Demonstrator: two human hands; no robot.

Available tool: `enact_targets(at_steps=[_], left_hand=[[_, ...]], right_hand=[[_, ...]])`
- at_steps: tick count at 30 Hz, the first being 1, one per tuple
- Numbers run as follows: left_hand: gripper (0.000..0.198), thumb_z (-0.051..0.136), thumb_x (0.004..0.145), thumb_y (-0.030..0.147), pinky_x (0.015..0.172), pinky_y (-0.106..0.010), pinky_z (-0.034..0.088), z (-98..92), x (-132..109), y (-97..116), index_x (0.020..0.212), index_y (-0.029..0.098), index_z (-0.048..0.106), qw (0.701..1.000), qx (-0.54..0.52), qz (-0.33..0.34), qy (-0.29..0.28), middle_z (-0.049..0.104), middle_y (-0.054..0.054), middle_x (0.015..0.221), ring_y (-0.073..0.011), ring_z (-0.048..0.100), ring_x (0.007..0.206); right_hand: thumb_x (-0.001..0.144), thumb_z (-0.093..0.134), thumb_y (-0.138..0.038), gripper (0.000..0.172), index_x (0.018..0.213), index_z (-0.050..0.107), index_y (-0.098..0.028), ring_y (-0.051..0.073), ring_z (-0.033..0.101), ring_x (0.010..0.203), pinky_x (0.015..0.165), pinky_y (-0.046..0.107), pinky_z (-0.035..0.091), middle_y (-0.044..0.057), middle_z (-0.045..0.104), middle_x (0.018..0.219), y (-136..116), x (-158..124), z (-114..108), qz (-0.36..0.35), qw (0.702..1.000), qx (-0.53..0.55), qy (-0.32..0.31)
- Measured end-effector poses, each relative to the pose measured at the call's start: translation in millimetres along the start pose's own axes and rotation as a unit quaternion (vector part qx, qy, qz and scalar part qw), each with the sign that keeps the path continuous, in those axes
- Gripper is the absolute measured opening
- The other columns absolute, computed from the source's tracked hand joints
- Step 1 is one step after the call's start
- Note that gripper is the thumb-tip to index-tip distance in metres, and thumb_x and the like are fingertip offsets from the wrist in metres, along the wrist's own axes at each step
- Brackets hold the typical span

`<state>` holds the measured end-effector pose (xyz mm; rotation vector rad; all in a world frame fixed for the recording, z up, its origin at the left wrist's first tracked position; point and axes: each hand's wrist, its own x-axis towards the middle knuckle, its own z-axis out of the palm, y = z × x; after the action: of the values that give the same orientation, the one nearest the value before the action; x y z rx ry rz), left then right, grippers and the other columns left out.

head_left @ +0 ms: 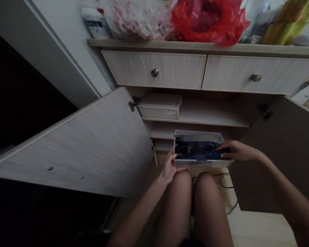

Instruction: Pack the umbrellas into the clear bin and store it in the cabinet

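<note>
That clear plastic bin (201,163) looks light and fairly stiff but thin-walled, so I'd hold it by the rim, and it's sitting just in front of the lower shelf (213,116), between the open cabinet doors (77,144). The left hand (169,168) has its fingers curled round the bin's near left corner, while the right hand (237,151) lies with fingers extended on the soft-looking dark blue fabric (212,153) inside, not clearly pinching anything. Part of the contents is blurred out, so can't tell what else is in there.
</note>
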<state>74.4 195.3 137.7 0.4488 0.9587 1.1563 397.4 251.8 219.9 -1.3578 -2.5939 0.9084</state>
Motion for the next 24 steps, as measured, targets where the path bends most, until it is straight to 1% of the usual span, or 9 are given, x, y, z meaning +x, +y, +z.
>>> enact_targets(at_steps=[2, 3, 5, 8, 12, 15, 19, 22, 24], left_hand=[[0.057, 0.061, 0.080, 0.030, 0.069, -0.044, 0.061, -0.3, 0, -3, 0.136, 0.026, 0.051, 1.000, -0.001, -0.004, 0.001, 0.070, -0.007, 0.106, -0.0242, 0.070, 0.083], [0.057, 0.061, 0.079, 0.030, 0.070, -0.044, 0.061, -0.5, 0, -4, 0.136, 0.026, 0.051, 1.000, -0.002, -0.003, 0.002, 0.070, -0.007, 0.106, -0.0238, 0.070, 0.084], [0.059, 0.062, 0.078, 0.027, 0.073, -0.044, 0.061, -1.0, 0, -6, 0.136, 0.026, 0.050, 1.000, -0.002, 0.006, 0.008, 0.070, -0.006, 0.107, -0.0224, 0.070, 0.084], [0.059, 0.063, 0.077, 0.026, 0.075, -0.045, 0.061, -1.6, -1, -8, 0.135, 0.026, 0.051, 1.000, -0.003, 0.008, 0.008, 0.070, -0.005, 0.108, -0.0219, 0.070, 0.085], [0.052, 0.062, 0.077, 0.029, 0.075, -0.049, 0.061, -2.3, -4, -12, 0.129, 0.023, 0.055, 1.000, -0.020, -0.017, -0.004, 0.070, -0.008, 0.112, -0.0261, 0.071, 0.090], [0.052, 0.061, 0.078, 0.028, 0.075, -0.048, 0.061, -5.0, -5, -13, 0.129, 0.024, 0.055, 1.000, -0.021, -0.007, 0.004, 0.069, -0.008, 0.117, -0.0264, 0.071, 0.092], [0.059, 0.062, 0.077, 0.026, 0.075, -0.044, 0.062, -9.5, -6, -12, 0.135, 0.026, 0.053, 1.000, -0.009, 0.002, 0.020, 0.070, -0.006, 0.112, -0.0241, 0.071, 0.091], [0.064, 0.064, 0.077, 0.026, 0.075, -0.043, 0.062, -10.3, -7, -12, 0.139, 0.029, 0.050, 1.000, 0.002, 0.001, 0.015, 0.070, -0.005, 0.113, -0.0229, 0.071, 0.088], [0.063, 0.062, 0.078, 0.027, 0.075, -0.043, 0.062, -10.2, -8, -14, 0.140, 0.028, 0.049, 1.000, 0.000, -0.011, 0.007, 0.070, -0.006, 0.112, -0.0232, 0.072, 0.088]], right_hand=[[0.086, 0.059, -0.049, 0.044, 0.119, 0.072, -0.022, 0.021, 0.065, 0.076, 0.073, 0.031, 0.049, 0.006, 0.073, 0.090, -1, 2, 0, 0.019, 1.000, -0.013, -0.005], [0.086, 0.060, -0.048, 0.043, 0.119, 0.071, -0.022, 0.021, 0.065, 0.075, 0.071, 0.030, 0.049, 0.005, 0.073, 0.088, -1, 3, 0, 0.019, 1.000, -0.019, -0.007], [0.084, 0.062, -0.043, 0.041, 0.118, 0.071, -0.022, 0.021, 0.066, 0.079, 0.073, 0.029, 0.048, 0.006, 0.073, 0.094, -1, 6, 0, 0.005, 0.999, -0.028, -0.019], [0.082, 0.063, -0.039, 0.040, 0.117, 0.070, -0.020, 0.021, 0.066, 0.085, 0.076, 0.029, 0.048, 0.006, 0.073, 0.104, 2, 10, -2, -0.014, 0.998, -0.030, -0.059], [0.083, 0.061, -0.041, 0.044, 0.119, 0.069, -0.017, 0.022, 0.067, 0.090, 0.079, 0.029, 0.049, 0.008, 0.073, 0.107, 5, 12, -7, -0.027, 0.995, -0.005, -0.094], [0.083, 0.063, -0.041, 0.048, 0.122, 0.068, -0.015, 0.021, 0.068, 0.090, 0.077, 0.028, 0.050, 0.008, 0.073, 0.105, 4, 13, -3, -0.028, 0.992, 0.026, -0.122], [0.081, 0.063, -0.033, 0.047, 0.125, 0.067, -0.017, 0.022, 0.067, 0.096, 0.082, 0.028, 0.050, 0.007, 0.072, 0.111, -1, 12, 11, -0.033, 0.993, 0.012, -0.113], [0.081, 0.061, -0.026, 0.047, 0.127, 0.065, -0.019, 0.023, 0.067, 0.096, 0.083, 0.030, 0.049, 0.009, 0.072, 0.111, -6, 10, 18, -0.015, 0.994, -0.055, -0.096], [0.082, 0.059, -0.024, 0.047, 0.128, 0.064, -0.020, 0.024, 0.068, 0.096, 0.082, 0.030, 0.049, 0.010, 0.072, 0.110, -9, 9, 18, 0.008, 0.991, -0.106, -0.082]])
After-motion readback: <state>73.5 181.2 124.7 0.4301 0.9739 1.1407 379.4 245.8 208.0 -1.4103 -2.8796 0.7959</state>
